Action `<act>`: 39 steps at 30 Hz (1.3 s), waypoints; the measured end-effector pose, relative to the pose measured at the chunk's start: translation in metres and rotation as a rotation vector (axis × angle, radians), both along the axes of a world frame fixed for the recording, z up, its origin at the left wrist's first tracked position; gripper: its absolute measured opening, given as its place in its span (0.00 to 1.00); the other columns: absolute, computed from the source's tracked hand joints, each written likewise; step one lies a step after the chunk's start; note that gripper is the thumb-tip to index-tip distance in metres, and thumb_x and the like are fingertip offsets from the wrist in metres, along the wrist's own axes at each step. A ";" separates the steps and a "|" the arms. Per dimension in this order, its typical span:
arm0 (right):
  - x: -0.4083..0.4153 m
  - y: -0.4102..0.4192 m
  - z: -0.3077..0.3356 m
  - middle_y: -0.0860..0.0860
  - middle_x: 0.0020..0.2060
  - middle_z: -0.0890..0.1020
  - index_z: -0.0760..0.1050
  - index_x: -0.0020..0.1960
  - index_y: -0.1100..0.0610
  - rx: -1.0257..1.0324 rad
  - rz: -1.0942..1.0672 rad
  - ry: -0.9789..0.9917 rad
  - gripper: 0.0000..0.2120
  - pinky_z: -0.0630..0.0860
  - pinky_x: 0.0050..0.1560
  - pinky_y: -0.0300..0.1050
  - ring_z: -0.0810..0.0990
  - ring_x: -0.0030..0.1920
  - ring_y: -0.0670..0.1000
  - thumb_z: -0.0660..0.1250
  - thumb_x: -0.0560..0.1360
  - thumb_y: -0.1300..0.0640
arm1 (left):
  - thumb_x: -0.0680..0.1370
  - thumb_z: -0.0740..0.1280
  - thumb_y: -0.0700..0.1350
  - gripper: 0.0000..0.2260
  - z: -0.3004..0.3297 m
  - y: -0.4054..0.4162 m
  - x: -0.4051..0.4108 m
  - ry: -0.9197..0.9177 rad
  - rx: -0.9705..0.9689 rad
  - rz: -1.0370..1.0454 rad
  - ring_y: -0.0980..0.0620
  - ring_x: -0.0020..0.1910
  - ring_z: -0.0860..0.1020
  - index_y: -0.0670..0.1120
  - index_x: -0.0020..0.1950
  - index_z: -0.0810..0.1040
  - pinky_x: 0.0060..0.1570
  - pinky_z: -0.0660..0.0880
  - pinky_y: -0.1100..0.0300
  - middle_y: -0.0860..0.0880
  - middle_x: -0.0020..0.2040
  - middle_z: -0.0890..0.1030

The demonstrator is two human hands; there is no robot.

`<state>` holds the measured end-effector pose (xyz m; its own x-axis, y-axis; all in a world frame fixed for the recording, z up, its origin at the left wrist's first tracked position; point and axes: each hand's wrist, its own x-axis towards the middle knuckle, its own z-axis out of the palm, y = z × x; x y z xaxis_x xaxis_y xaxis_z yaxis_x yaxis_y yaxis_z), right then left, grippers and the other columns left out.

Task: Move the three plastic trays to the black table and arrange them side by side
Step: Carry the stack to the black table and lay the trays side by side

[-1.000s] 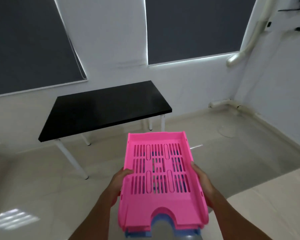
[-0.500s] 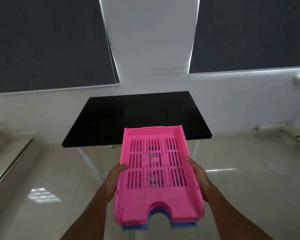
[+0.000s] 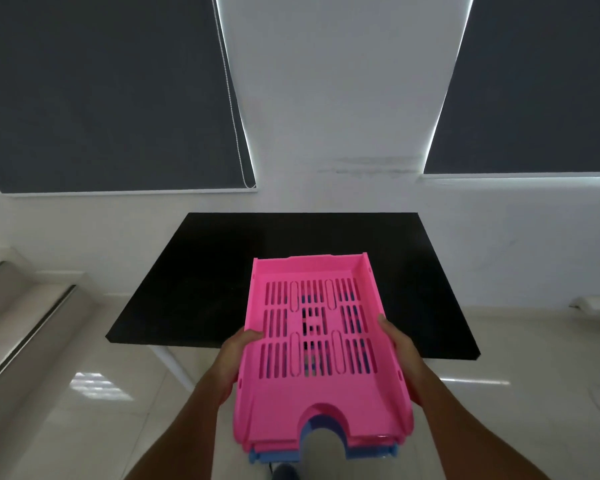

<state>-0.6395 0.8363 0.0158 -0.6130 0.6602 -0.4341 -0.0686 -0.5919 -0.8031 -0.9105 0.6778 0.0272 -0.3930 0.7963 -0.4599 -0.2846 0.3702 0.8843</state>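
Observation:
I carry a stack of plastic trays in front of me. The top one is a pink slotted tray; a blue tray shows beneath its near edge, and another pink rim lies between them. My left hand grips the stack's left side and my right hand grips its right side. The black table stands just ahead against the wall, and the stack's far end hangs over its near edge.
White table legs show under the table's left front. A low step with a metal rail runs along the left. Glossy floor tiles lie to the right. Two dark blinds cover the windows behind.
The table has come closer and centred in view as I walked toward it. The stack's far end now overlaps the table's front edge. Both hands keep the same grip.

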 end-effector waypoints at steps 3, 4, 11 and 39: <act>-0.030 0.043 -0.011 0.60 0.43 0.84 0.76 0.62 0.65 -0.019 -0.006 -0.010 0.24 0.81 0.48 0.56 0.84 0.42 0.60 0.61 0.79 0.46 | 0.74 0.68 0.49 0.21 -0.011 0.046 -0.031 -0.035 -0.018 0.010 0.38 0.45 0.83 0.39 0.62 0.80 0.58 0.78 0.37 0.34 0.50 0.84; -0.042 0.057 -0.012 0.61 0.44 0.84 0.76 0.63 0.65 -0.028 -0.017 -0.016 0.24 0.81 0.48 0.56 0.84 0.42 0.60 0.61 0.79 0.47 | 0.76 0.67 0.47 0.18 -0.015 0.062 -0.042 -0.043 -0.018 0.012 0.38 0.44 0.83 0.38 0.62 0.80 0.57 0.79 0.38 0.35 0.49 0.85; -0.120 0.148 -0.019 0.64 0.51 0.84 0.77 0.63 0.62 -0.084 -0.076 -0.069 0.21 0.81 0.48 0.57 0.85 0.47 0.63 0.63 0.78 0.49 | 0.66 0.72 0.44 0.23 -0.021 0.172 -0.131 -0.150 -0.002 -0.014 0.38 0.45 0.83 0.40 0.60 0.82 0.56 0.77 0.38 0.36 0.48 0.85; -0.211 0.247 0.001 0.47 0.38 0.85 0.81 0.51 0.49 0.651 -0.177 -0.645 0.12 0.78 0.31 0.34 0.85 0.34 0.43 0.64 0.78 0.64 | 0.81 0.60 0.36 0.14 0.003 0.279 -0.180 0.345 -0.066 0.064 0.37 0.46 0.85 0.48 0.59 0.82 0.50 0.83 0.38 0.43 0.46 0.86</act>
